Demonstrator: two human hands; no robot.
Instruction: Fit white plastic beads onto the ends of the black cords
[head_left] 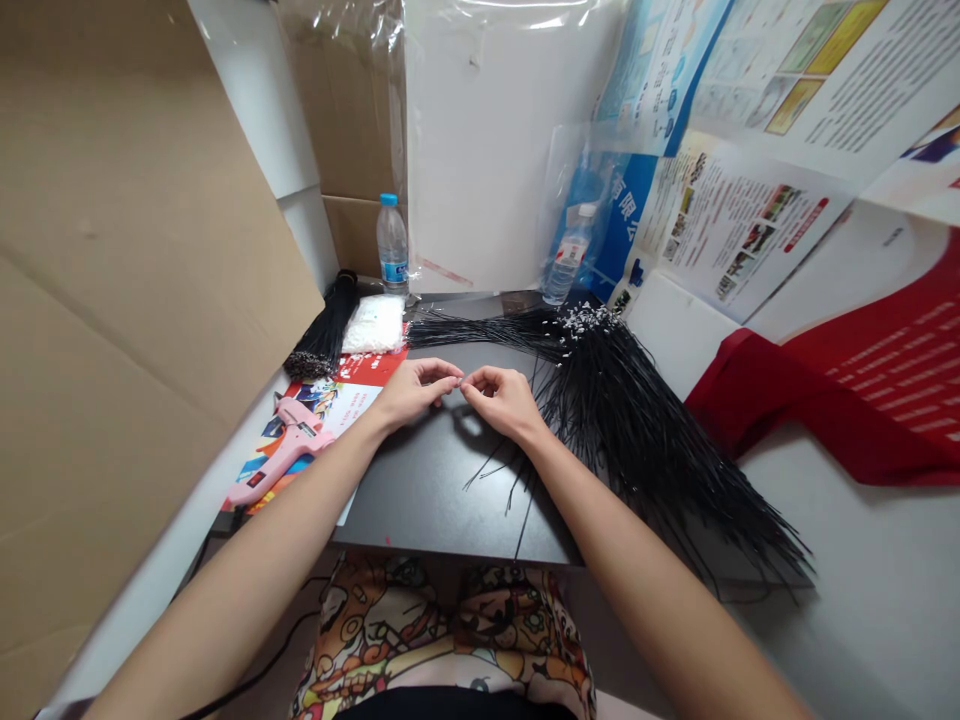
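Observation:
My left hand (415,390) and my right hand (501,397) meet fingertip to fingertip over the dark tabletop (420,490). Both are closed in a pinch on something tiny and pale that I cannot make out. A few thin black strands (501,478) trail on the table under my right wrist. A big fan of black strands with small white tips (637,420) lies just right of my right hand. A tied bundle of black strands (324,335) rests at the back left, beside a clear bag of small white pieces (373,325).
A pink glue gun (281,450) lies on a colourful printed sheet at the left edge. Two water bottles (392,243) (567,256) stand at the back. Cardboard (135,250) walls the left; posters and a red sheet (840,400) fill the right.

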